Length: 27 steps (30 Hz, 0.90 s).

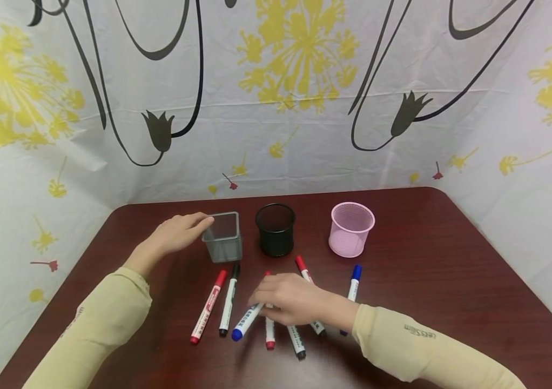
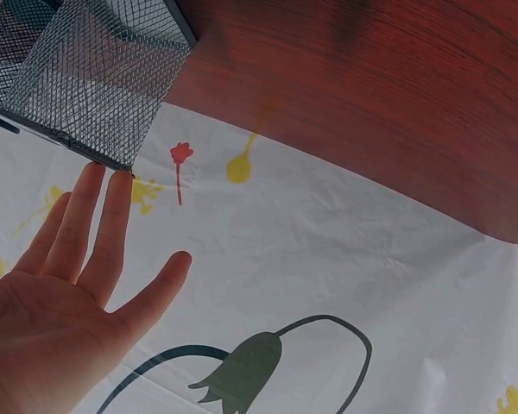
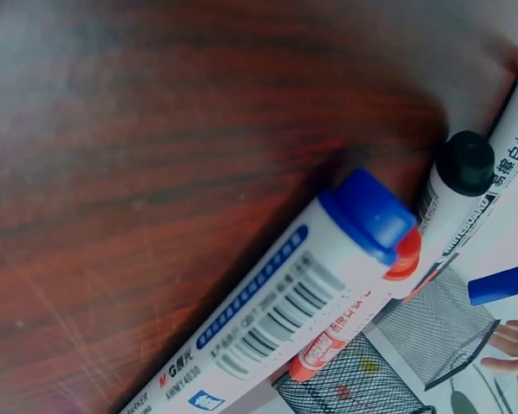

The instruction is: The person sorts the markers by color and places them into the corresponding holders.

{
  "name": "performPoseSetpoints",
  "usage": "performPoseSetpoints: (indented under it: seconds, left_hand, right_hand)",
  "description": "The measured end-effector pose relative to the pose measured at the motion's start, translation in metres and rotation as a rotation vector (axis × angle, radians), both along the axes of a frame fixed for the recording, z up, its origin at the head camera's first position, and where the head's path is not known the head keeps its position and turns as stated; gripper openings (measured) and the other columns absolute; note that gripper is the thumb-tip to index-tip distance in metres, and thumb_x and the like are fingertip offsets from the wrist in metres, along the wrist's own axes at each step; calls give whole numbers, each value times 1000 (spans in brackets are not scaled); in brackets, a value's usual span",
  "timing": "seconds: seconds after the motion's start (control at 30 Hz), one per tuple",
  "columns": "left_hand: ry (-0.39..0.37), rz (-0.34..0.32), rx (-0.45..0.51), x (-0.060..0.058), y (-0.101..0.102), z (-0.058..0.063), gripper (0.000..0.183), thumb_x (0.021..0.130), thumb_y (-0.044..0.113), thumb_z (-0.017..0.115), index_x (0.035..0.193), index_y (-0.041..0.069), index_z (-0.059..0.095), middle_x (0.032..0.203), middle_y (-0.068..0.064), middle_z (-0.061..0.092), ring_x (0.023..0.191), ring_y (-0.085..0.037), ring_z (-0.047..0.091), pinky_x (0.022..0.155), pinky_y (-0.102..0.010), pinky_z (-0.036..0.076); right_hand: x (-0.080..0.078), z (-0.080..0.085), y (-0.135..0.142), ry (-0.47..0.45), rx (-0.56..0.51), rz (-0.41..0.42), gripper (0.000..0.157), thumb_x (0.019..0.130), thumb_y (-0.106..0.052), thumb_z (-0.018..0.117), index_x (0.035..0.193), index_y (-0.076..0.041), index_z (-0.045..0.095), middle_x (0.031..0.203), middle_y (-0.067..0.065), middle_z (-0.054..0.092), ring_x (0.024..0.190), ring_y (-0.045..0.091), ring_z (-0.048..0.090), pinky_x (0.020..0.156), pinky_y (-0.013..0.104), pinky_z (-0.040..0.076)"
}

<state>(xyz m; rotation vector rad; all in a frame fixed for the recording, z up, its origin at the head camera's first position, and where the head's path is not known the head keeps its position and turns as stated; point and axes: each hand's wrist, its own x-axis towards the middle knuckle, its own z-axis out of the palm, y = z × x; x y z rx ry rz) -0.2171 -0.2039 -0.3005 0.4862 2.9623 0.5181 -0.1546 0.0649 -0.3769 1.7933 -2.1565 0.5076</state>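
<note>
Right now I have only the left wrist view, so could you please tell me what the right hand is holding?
Observer: From the head view, the right hand holds a white marker with a blue end.
Operator: Thank you; could you also tell me whether there is another one with blue on it?
Observer: Yes, a second blue-ended marker lies on the table, nearer the person than the pink mesh cup.
</note>
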Motion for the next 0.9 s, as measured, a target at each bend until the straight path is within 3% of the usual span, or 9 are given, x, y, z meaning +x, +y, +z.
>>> performPoseSetpoints:
  seconds: [0.27,0.5,0.73,0.9]
  left_hand:
    - [2,-2,9,0,-1,-1,54,92,45,34,126,5,47,120,-16,50,109,-34,45,88,-51,32]
    - [0,-1,18,1,0,-1,51,93,41,36,125,4,47,120,-16,50,108,-34,45,89,-51,32]
    - [7,-1,14,0,-1,-1,52,93,43,34,124,4,48,119,-16,51,108,-33,45,88,-51,32]
    - [6,-1,19,-1,-1,-1,51,93,42,35,124,4,48,118,-16,52,108,-34,45,88,-51,32]
  right_hand:
    - [6,3,4,-42,-12,24,21,81,-17,62,102,-13,61,92,-10,58,78,0,46,65,11,35]
    - [13,11,6,-162,-57,20,21,82,-18,60,103,-15,60,95,-11,58,85,-2,47,73,11,36]
    - [18,23,7,-257,-183,25,21,81,-17,63,102,-14,61,93,-9,58,83,-1,49,75,13,38]
    - [17,32,7,-370,-283,25,21,81,-16,64,101,-13,60,90,-8,58,79,1,50,68,15,41]
